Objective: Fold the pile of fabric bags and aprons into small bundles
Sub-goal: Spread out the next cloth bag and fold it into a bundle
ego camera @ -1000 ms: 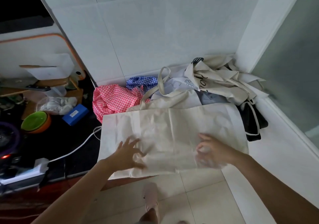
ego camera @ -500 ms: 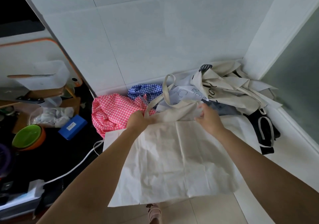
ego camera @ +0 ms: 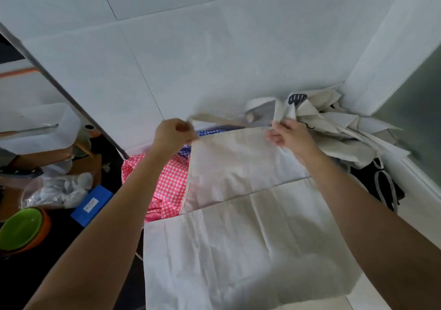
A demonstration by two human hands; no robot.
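Corner of a kitchen-type room: white tiled wall (ego camera: 214, 47) at the back, grey-green frosted panel (ego camera: 417, 109) on the right, white ledge (ego camera: 426, 190) running along under it. The work surface is white on the right and a dark counter (ego camera: 59, 257) on the left. A cream tote bag (ego camera: 238, 166) sits centre frame; its upper part is held up off the surface, its lower part lies flat toward the camera, and an edge line crosses between the two. The left hand (ego camera: 173, 134) has its fingers curled tight, pinching the bag's top left corner where the strap (ego camera: 214, 118) starts. The right hand (ego camera: 288, 135) has its fingers bent and pinches the top edge on the right. The strap is blurred between the hands. Behind the bag, a pile of cream bags (ego camera: 338, 128) fills the corner, touching the wall, with a black item with grey trim (ego camera: 381, 185) just beside it on the ledge side. A pink checked cloth (ego camera: 167, 185) is bunched left of the bag, partly under the left forearm, and a blue checked cloth (ego camera: 210, 132) peeks out behind it. On the dark counter are a blue box (ego camera: 91, 204), a clear plastic bag (ego camera: 55, 190) holding white stuff, and a green bowl (ego camera: 20, 231) at the frame edge.
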